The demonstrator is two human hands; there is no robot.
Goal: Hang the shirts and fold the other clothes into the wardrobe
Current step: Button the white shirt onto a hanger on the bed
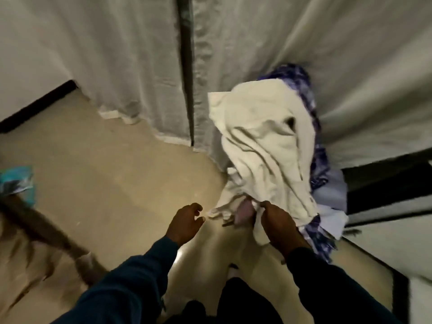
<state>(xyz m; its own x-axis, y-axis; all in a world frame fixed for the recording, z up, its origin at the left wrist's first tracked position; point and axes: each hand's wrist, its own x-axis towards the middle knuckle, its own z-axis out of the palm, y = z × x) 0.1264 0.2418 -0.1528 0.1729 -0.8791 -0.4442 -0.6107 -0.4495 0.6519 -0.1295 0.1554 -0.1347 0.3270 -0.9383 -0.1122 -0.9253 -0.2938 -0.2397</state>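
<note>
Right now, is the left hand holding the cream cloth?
No: the left hand hangs free beside the cream cloth with loosely curled fingers, while only the right hand grips its lower edge.

Single head view, looking steeply down and forward from standing height, close over both forearms, facing the curtain (140, 54) and floor (105, 171).

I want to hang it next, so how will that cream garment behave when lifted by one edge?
The cream garment will probably be floppy: it sags in deep folds where the right hand grips its lower edge. It looks light, since one hand holds it. It may drag the purple patterned cloth lying under it.
</note>
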